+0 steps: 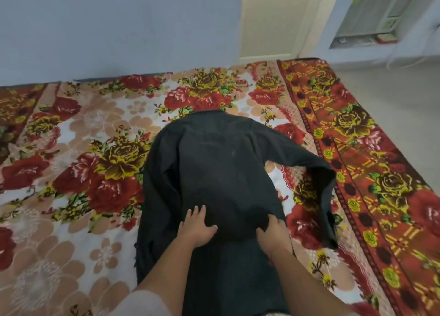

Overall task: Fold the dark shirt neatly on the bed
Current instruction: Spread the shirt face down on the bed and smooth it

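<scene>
floral bed point(71, 149), dark shirt point(214, 172) smoothing: left hand point(197, 227) flat, right hand point(273, 234) pinching cloth; next, probably fold 3 o'clock sleeve point(321, 184) inward.

Laid lengthwise on the bed point(71, 172), about midway across: shirt point(214, 168), collar end far, hem end near. Flung out to the right of the body and bent back toward the near side: one sleeve point(319, 184), resting on the bed. On the lower part of the shirt, side by side and apart: left hand point(196, 227) pressed flat toward the left, right hand point(273, 234) gripping cloth at the right edge. Behind the bed, wall point(119, 29). Beyond the far right corner, door point(269, 22). Right of the bed, floor point(392, 101).
</scene>
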